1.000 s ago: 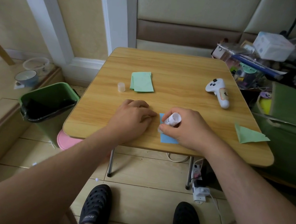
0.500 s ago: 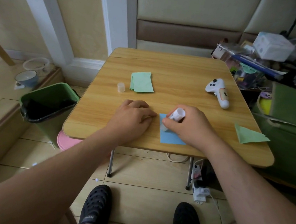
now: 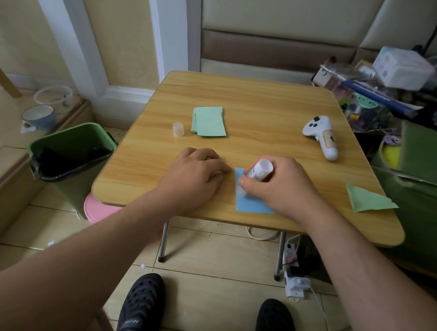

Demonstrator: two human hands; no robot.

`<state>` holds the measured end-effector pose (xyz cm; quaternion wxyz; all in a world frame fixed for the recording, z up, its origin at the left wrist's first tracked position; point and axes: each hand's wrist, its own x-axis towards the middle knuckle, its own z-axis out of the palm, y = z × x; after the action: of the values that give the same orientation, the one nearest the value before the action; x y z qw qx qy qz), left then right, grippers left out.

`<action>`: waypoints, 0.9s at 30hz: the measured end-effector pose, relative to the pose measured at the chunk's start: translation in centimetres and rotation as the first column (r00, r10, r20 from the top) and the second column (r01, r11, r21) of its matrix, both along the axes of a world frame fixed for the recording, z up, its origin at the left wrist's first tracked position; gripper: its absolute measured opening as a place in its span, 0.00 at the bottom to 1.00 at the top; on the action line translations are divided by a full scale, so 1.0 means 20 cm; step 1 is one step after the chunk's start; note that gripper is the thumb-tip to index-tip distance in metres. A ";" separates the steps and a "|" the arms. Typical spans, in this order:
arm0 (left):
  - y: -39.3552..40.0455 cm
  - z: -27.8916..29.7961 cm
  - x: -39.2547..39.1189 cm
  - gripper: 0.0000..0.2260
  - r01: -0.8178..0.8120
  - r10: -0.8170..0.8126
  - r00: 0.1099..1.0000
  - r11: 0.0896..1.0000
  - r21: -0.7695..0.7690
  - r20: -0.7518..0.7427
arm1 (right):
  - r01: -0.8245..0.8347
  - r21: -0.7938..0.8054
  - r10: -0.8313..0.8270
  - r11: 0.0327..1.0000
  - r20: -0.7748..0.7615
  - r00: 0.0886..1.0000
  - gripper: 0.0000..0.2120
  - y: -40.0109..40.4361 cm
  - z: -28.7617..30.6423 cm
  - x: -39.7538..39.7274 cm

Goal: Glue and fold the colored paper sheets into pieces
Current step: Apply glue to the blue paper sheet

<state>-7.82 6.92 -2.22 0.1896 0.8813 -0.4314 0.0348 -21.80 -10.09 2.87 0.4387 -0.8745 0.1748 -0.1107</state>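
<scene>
Head view: two black shoes (image 3: 141, 308) on the tiled floor, nearest the camera.
Table (image 3: 262, 101): one small wooden one, both forearms reaching over its near edge.
Blue sheet (image 3: 251, 205): one, flat near the front edge, partly under the right hand.
Right hand (image 3: 278, 190): fingers curled round one white glue stick (image 3: 259, 170), tilted, lower end down on the blue sheet.
Left hand (image 3: 196, 175): palm down on the wood just left of the blue sheet, fingers loosely bent, gripping nothing.
Folded green piece (image 3: 368, 200): one, near the right edge.
Cap (image 3: 178, 129): one, clear, upright, left of centre.
Green sheets (image 3: 209, 121): one small stack beside the cap; count unclear.
Controller (image 3: 322, 136): one, white, far right.
Bin (image 3: 71, 157): one, green, left of the table.
</scene>
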 end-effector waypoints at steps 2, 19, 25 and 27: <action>0.00 -0.01 0.01 0.16 0.000 0.000 1.000 1.000 0.003 -0.002 | 0.015 -0.020 -0.015 1.000 0.014 1.000 0.08 0.00 -0.01 0.01; -0.01 -0.01 0.01 0.23 -0.016 0.017 0.999 1.000 0.023 -0.030 | -0.035 -0.089 0.034 0.995 -0.010 0.999 0.13 0.03 0.00 0.00; -0.01 -0.01 -0.01 0.22 -0.029 0.030 0.999 0.999 0.029 -0.020 | -0.082 -0.134 0.077 0.988 -0.040 0.996 0.07 0.05 -0.01 -0.01; -0.01 0.00 -0.01 0.23 -0.033 0.034 0.999 0.999 0.034 -0.024 | -0.119 -0.123 0.111 0.985 -0.070 0.991 0.06 0.06 -0.01 -0.01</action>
<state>-8.06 6.66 -2.20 0.1793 0.8919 -0.4146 0.0197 -22.02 -8.86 2.71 0.3822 -0.9123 0.1304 -0.0686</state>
